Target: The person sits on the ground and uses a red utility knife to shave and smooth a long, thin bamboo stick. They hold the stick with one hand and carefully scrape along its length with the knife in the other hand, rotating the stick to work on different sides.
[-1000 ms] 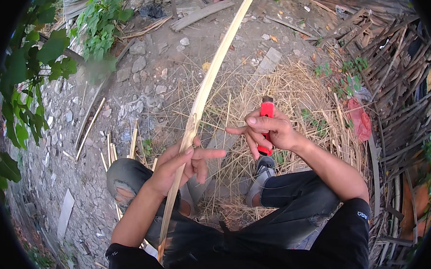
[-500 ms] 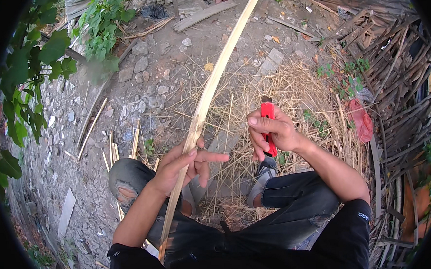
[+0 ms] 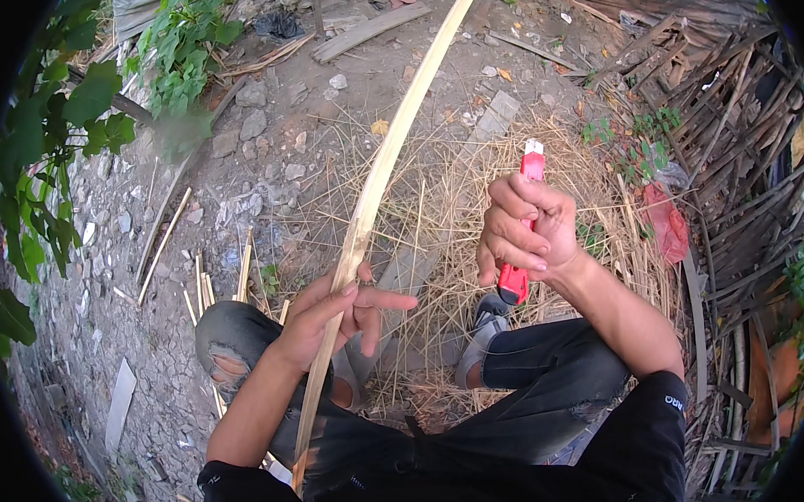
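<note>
A long, pale split strip of bamboo or wood slants from my lap up to the far middle. My left hand grips it below a rough, darker patch, thumb across it and index finger pointing right. To the right, apart from the strip, my right hand is wrapped around a red utility knife. The knife stands nearly upright, its pale metallic tip pointing away from me and its dark end below my fingers. How much blade is out I cannot tell.
Thin straw-like shavings cover the ground between and beyond my feet. Several split strips lie by my left knee. A grey plank lies at the far side. Stacked sticks line the right, near a red plastic bag. Leaves hang at left.
My right hand has turned over and moved slightly right, so its curled fingers now show and the knife's tip reaches further up. The left hand keeps its hold on the strip.
</note>
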The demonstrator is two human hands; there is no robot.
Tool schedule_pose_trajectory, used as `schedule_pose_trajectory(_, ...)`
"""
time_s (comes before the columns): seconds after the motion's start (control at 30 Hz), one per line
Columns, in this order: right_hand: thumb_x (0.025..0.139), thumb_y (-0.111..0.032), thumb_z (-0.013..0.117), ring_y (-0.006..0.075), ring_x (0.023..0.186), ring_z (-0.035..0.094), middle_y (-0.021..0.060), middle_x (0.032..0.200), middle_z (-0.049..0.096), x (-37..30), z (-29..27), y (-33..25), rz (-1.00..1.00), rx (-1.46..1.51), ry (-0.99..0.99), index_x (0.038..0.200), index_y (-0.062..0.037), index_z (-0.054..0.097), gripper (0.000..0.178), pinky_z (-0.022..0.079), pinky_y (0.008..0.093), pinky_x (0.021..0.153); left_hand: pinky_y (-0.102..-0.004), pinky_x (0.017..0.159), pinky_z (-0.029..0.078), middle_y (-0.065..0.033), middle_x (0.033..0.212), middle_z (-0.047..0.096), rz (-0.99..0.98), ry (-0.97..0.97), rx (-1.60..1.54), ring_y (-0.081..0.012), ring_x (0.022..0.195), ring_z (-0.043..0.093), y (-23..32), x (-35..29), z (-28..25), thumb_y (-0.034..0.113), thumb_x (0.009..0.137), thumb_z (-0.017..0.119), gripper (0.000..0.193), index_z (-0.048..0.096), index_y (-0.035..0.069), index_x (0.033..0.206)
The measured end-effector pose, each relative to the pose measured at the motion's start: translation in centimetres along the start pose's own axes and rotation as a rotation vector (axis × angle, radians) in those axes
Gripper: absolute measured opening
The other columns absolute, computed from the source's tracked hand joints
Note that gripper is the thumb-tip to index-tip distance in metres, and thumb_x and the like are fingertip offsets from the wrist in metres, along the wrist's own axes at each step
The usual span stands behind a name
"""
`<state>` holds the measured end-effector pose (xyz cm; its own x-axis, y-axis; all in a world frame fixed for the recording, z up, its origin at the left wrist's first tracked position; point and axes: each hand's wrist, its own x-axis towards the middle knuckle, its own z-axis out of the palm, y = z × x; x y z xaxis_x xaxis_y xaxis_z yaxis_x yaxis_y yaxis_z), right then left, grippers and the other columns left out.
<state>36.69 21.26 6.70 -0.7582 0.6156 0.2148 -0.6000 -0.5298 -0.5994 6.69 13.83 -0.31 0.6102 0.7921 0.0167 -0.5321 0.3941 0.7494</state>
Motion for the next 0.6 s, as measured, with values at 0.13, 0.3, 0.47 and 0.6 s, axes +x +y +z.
schedule_pose_trajectory(0.13, 0.113, -0.040, 0.028, 0.0108, 0.032, 0.037, -0.0028, 0.043, 0.035, 0.0, -0.1, -0.6, -0.070, 0.323, -0.124, 0.070, -0.0157, 0.037, 0.049, 0.053, 0.0649, 0.097, -0.0282, 0.058, 0.053, -0.0382, 0.124, 0.063, 0.024, -0.038, -0.007, -0.0236, 0.062, 0.065, -0.1, 0.1, -0.1, 0.020, 0.109, 0.038, 0.031, 0.042, 0.008, 0.138)
schedule_pose_trajectory(0.3, 0.113, -0.043, 0.027, 0.0108, 0.032, 0.036, -0.0043, 0.044, 0.035, -0.1, 1.1, -1.6, -0.141, 0.219, -0.085, 0.067, -0.0162, 0.036, 0.054, 0.026, 0.0669, 0.121, -0.0285, 0.058, 0.054, -0.0377, 0.124, 0.064, -0.007, -0.012, -0.004, -0.0239, 0.062, 0.066, -0.1, 0.1, -0.1, 0.020, 0.109, 0.038, 0.030, 0.043, 0.008, 0.137)
schedule_pose_trajectory(0.47, 0.113, -0.043, 0.028, 0.0107, 0.032, 0.035, -0.0048, 0.044, 0.035, -0.1, 1.5, -1.9, -0.182, 0.212, -0.048, 0.065, -0.0168, 0.036, 0.055, 0.020, 0.0645, 0.124, -0.0279, 0.058, 0.055, -0.0375, 0.122, 0.064, -0.015, -0.007, -0.012, -0.0245, 0.062, 0.067, -0.1, 0.3, 0.1, 0.020, 0.109, 0.039, 0.029, 0.043, 0.008, 0.135)
schedule_pose_trajectory(0.6, 0.113, -0.043, 0.028, 0.0113, 0.031, 0.034, -0.0044, 0.044, 0.035, -0.2, 1.4, -1.8, -0.207, 0.239, -0.002, 0.064, -0.0168, 0.035, 0.056, 0.018, 0.0603, 0.126, -0.0272, 0.061, 0.056, -0.0374, 0.123, 0.064, -0.020, -0.037, -0.031, -0.0234, 0.064, 0.069, 0.0, 0.4, 0.1, 0.020, 0.109, 0.039, 0.027, 0.043, 0.008, 0.133)
